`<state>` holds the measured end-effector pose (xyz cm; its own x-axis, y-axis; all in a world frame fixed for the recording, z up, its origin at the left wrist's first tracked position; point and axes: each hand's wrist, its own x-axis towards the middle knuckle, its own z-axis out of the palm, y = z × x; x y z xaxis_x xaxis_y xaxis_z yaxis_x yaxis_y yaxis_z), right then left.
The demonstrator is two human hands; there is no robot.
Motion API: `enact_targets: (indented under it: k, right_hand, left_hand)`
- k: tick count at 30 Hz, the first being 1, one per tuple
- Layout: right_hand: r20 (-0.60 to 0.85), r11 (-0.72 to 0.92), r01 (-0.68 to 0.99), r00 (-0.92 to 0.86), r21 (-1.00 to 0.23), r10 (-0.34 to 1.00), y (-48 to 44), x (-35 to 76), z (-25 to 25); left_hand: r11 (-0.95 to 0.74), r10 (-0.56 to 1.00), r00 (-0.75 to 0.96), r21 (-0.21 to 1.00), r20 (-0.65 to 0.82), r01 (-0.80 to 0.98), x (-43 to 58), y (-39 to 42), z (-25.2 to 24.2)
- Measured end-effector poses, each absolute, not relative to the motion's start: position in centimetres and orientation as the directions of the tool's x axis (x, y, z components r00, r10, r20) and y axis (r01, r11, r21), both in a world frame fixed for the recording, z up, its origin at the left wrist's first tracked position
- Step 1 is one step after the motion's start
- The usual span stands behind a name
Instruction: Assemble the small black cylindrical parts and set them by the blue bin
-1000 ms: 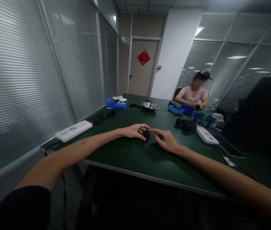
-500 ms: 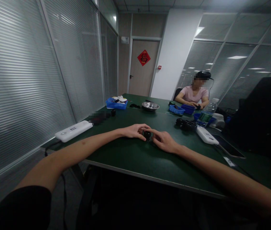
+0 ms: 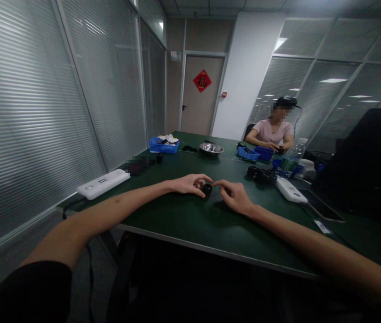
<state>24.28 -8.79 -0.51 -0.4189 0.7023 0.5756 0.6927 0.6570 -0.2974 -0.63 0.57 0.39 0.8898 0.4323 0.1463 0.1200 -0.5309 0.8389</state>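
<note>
The left hand (image 3: 190,184) is clasping a black part (image 3: 208,190) at the table (image 3: 177,216); the right hand (image 3: 236,197) is reaching just beside it, thumb and forefinger apart.

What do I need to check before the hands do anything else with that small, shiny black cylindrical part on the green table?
1. Left hand at the small, shiny black cylindrical part: ok, thumb and fingers curl around it.
2. Grip firm enough: cannot tell from this view.
3. Right hand touching the part: cannot tell; its pointing finger reaches close to it.
4. Round, shiny metal bowl out of the way: ok, farther back on the green table.
5. Clear plastic bottle with a green label away from both hands: ok, off to the right.
</note>
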Motion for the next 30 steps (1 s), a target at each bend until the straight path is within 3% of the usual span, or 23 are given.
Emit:
enact_targets:
  k: [10,22,26,30]
  right_hand:
    - [0.467,0.670,0.671,-0.504,-0.318,0.727,-8.45,24.20,-0.48]
    - [0.364,0.732,0.650,-0.643,-0.207,0.674,-8.14,24.21,-0.52]
    - [0.389,0.714,0.663,-0.611,-0.224,0.689,-8.43,24.07,-0.38]
    - [0.508,0.682,0.681,-0.502,-0.266,0.700,-8.75,24.15,-0.46]
  left_hand:
    - [-0.526,0.445,0.885,0.839,0.135,0.137,-0.82,0.53,0.50]
    - [-0.489,0.456,0.876,0.867,0.159,0.097,-0.58,-0.29,1.07]
    - [-0.490,0.446,0.880,0.867,0.163,0.088,-0.64,-0.17,0.96]
    - [-0.500,0.446,0.885,0.857,0.133,0.123,-0.66,0.13,0.75]
